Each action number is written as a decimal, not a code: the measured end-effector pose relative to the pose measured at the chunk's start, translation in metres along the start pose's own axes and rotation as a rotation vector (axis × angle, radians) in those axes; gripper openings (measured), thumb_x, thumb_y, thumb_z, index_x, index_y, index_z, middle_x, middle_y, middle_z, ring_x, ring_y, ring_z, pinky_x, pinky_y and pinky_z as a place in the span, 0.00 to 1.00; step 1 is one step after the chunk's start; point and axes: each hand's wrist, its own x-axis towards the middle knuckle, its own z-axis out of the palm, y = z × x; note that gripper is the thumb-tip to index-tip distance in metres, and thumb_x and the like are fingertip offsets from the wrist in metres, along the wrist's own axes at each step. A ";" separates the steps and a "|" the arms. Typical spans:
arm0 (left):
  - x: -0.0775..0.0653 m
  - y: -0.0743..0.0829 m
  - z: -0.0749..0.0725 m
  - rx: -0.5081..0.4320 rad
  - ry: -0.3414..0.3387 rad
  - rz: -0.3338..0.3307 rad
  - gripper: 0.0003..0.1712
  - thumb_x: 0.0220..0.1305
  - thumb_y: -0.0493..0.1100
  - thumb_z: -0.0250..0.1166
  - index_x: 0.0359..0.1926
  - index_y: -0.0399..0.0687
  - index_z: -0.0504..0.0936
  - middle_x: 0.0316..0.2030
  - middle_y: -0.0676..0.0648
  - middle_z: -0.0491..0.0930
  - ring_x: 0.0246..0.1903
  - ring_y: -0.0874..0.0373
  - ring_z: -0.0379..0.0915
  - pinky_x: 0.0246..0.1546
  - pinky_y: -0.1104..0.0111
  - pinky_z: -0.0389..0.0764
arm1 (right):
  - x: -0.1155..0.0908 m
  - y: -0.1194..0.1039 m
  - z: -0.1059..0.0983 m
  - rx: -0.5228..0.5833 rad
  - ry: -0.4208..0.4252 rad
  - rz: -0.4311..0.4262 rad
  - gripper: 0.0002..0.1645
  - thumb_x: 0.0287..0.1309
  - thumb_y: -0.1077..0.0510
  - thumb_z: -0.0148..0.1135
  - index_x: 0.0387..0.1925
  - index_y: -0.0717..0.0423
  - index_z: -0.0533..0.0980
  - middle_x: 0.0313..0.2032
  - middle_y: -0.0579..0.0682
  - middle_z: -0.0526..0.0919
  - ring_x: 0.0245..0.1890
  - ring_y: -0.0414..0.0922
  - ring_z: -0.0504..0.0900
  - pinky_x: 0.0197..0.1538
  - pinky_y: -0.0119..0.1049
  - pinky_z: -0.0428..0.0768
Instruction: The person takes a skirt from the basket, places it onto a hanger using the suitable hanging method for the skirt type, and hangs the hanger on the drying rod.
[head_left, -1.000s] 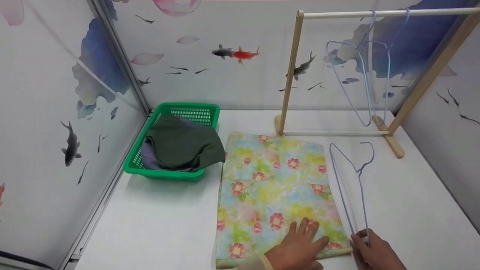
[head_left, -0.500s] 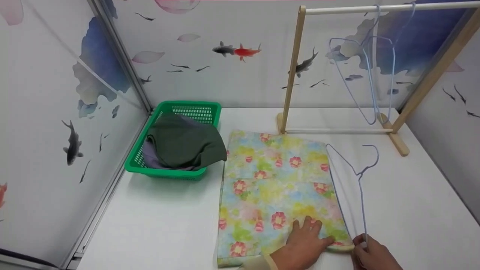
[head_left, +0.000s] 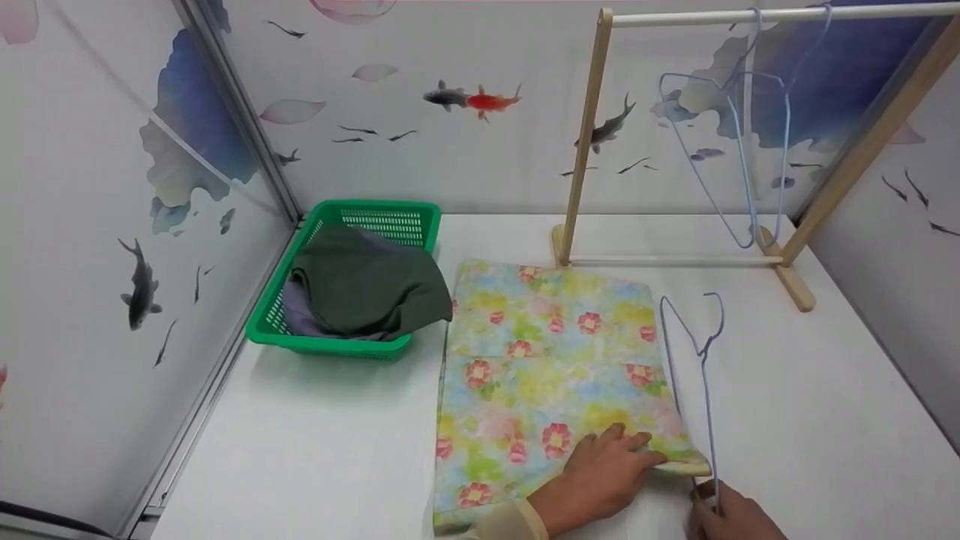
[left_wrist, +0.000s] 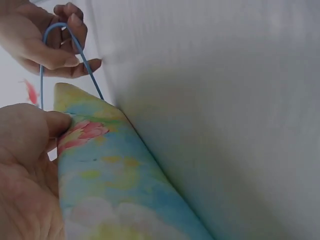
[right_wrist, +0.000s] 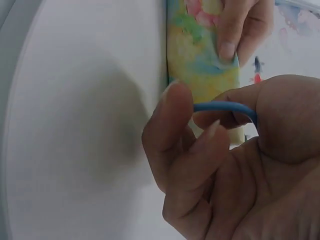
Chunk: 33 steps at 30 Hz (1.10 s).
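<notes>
A folded floral cloth (head_left: 555,390) lies flat on the table, printed with pink flowers on yellow, blue and green. My left hand (head_left: 600,472) pinches its near right corner, thumb on one face and fingers on the other, as the right wrist view shows. Beside the cloth is a blue wire hanger (head_left: 709,405), hook pointing away. My right hand (head_left: 731,514) grips the hanger's near end, and the rounded wire end (right_wrist: 225,106) shows between thumb and fingers. In the left wrist view the hanger's sides reach down behind the lifted cloth corner, where part of the wire is hidden.
A green basket (head_left: 330,345) at the back left holds a dark green cloth (head_left: 367,285) and a purple one. At the back right stands a wooden rack (head_left: 585,135) with two blue hangers (head_left: 742,165) on its white rail. Printed walls enclose the table.
The hanger and my right hand have come nearer to me and a little left. My left hand has gone from lying spread on the cloth to pinching its corner, which has lifted and folded back.
</notes>
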 end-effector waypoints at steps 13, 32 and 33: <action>-0.007 0.000 -0.007 0.018 0.107 0.087 0.18 0.69 0.55 0.48 0.57 0.80 0.70 0.56 0.65 0.69 0.45 0.63 0.69 0.24 0.72 0.72 | -0.004 -0.007 0.009 0.152 -0.198 -0.162 0.23 0.63 0.51 0.48 0.41 0.71 0.72 0.20 0.50 0.77 0.22 0.46 0.75 0.29 0.39 0.72; -0.006 -0.003 0.007 0.025 -0.076 0.116 0.20 0.68 0.59 0.46 0.60 0.83 0.65 0.55 0.66 0.68 0.50 0.60 0.64 0.35 0.67 0.75 | 0.007 -0.012 0.004 0.227 -0.239 -0.258 0.30 0.65 0.49 0.47 0.54 0.73 0.64 0.18 0.49 0.74 0.18 0.44 0.72 0.23 0.38 0.71; -0.007 -0.003 0.007 0.033 -0.067 0.125 0.20 0.68 0.59 0.45 0.60 0.82 0.65 0.55 0.65 0.69 0.50 0.59 0.64 0.35 0.66 0.75 | 0.007 -0.012 0.004 0.220 -0.245 -0.264 0.30 0.65 0.49 0.48 0.54 0.73 0.64 0.19 0.49 0.74 0.18 0.44 0.71 0.23 0.37 0.71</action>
